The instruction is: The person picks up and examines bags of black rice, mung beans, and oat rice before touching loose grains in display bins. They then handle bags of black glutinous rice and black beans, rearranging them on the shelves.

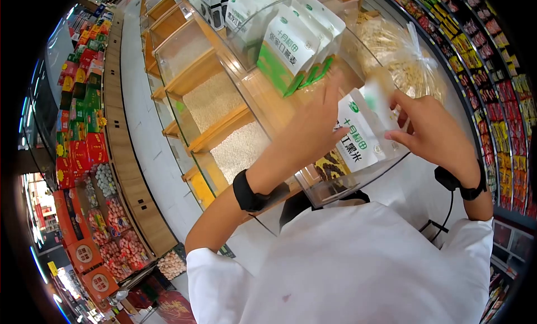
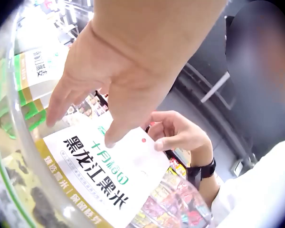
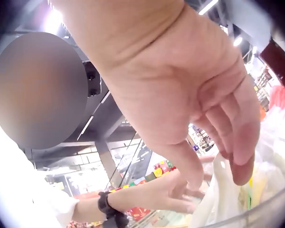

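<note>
A white bag of black rice (image 1: 361, 131) with green and black lettering and a gold-and-black lower part stands tilted in a clear-walled bin (image 1: 335, 198). At its top corner my right hand (image 1: 433, 125) pinches it, thumb on the front face and fingers curled behind. My left hand (image 1: 310, 125) is over the bag's other side, fingers stretched out and the thumb tip right at its front (image 2: 109, 135). A second white packet, blurred (image 1: 378, 92), shows just behind it. In the right wrist view, the bag's edge (image 3: 221, 175) passes between my right thumb and fingers.
Several green-and-white bags (image 1: 291, 44) stand in the neighbouring clear bin. A tied plastic bag of pale dried food (image 1: 391, 50) lies beyond. To the left are wooden grain bins (image 1: 212, 97), and snack shelves (image 1: 492, 78) line the right.
</note>
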{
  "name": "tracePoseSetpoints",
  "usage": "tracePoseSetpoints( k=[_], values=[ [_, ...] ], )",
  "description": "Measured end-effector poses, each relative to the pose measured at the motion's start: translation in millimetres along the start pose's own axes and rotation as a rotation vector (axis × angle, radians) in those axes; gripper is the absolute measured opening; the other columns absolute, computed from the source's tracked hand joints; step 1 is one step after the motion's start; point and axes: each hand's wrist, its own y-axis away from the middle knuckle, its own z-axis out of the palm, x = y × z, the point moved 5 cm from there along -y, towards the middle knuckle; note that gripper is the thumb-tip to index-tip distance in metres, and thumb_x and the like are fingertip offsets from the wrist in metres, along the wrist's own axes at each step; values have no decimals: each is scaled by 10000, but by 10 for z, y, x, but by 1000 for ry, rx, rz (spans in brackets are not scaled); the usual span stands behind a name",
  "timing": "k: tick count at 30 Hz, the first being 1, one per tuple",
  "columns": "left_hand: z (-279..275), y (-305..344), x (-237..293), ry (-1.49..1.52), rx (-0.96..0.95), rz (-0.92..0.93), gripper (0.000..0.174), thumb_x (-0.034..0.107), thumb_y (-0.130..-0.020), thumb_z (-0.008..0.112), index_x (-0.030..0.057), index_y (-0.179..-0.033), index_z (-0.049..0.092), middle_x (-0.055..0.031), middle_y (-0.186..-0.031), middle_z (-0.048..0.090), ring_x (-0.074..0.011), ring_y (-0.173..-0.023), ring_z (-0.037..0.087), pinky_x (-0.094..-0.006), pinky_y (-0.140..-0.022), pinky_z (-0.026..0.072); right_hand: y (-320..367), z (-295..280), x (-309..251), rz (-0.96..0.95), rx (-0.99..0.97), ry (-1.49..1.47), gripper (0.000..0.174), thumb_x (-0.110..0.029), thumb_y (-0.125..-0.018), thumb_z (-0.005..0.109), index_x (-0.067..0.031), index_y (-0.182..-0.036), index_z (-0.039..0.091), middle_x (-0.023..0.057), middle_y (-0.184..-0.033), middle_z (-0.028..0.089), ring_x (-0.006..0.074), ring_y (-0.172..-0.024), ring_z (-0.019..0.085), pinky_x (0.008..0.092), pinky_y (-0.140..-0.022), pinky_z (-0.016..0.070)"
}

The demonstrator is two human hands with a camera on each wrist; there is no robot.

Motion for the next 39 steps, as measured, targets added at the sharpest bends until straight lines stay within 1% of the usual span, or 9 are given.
tracePoseSetpoints(
  k=[3,7,12,17,21,27,29,34,39],
  values=[
    [25,101,-98,-23,-285,-150,661,134,-830,682,12,-1397,365,-234,-1287,520,-383,-1214,493,-408,-1008,424,-117,-213,68,98,-107,185,297,-212,-723,803,-72,-916,627,83,-670,634,246,-671,608,358,-676,465],
    [-104,215,-64,-88,-309,-184,556,165,-845,669,9,-1322,431,-229,-1273,528,-370,-1196,513,-403,-998,432,-920,-417,-218,-288,1,219,248,-221,-844,724,-6,-914,624,62,-569,613,151,-456,619,256,-453,461],
    [-230,370,-210,-448,133,171,297,78,-814,658,18,-1089,565,-204,-1256,536,-392,-1179,513,-434,-995,439,-2082,88,-189,38,-192,400,424,-324,-844,707,72,-747,593,125,-544,597,197,-400,593,318,-389,469],
    [-326,611,-386,-189,299,163,275,28,-790,665,19,-1055,594,-198,-1289,513,-403,-1216,480,-446,-1012,428,-2460,387,-48,74,-263,210,321,-254,-786,676,58,-728,630,83,-533,563,195,-397,552,352,-386,463],
    [-402,629,-469,70,407,107,388,60,-790,711,28,-1150,571,-214,-1375,432,-408,-1263,447,-437,-1034,408,-2456,464,-188,179,-354,-85,240,-178,-765,686,57,-746,641,59,-577,576,171,-455,563,333,-450,481],
    [-945,690,-510,-89,702,101,823,184,-700,833,46,-1374,380,-234,-1442,344,-383,-1357,352,-437,-1108,320,-1959,-211,-668,-346,-60,-35,276,-247,-846,683,14,-935,666,36,-870,659,130,-632,605,283,-586,507],
    [-1072,605,-499,91,709,160,892,204,-670,855,42,-1391,356,-222,-1454,335,-361,-1373,331,-438,-1123,298,-1661,-482,-995,-328,-300,-236,192,-104,-864,669,1,-1025,682,26,-1144,619,85,-1016,574,241,-800,478],
    [-1159,440,-511,685,461,207,1070,225,-590,917,6,-1431,294,-172,-1452,377,-275,-1347,387,-407,-1111,344,-1222,-968,-1418,-445,-417,-289,283,-82,-901,641,78,-1133,655,91,-1032,695,102,-838,636,242,-696,512],
    [-1049,603,-249,787,348,168,767,255,-745,844,-6,-1337,432,-117,-1188,607,-227,-1103,583,-359,-970,450,-941,-1114,-1726,-475,-384,-244,300,-95,-916,626,88,-1152,641,87,-892,705,74,-678,604,215,-517,442]
  ],
)
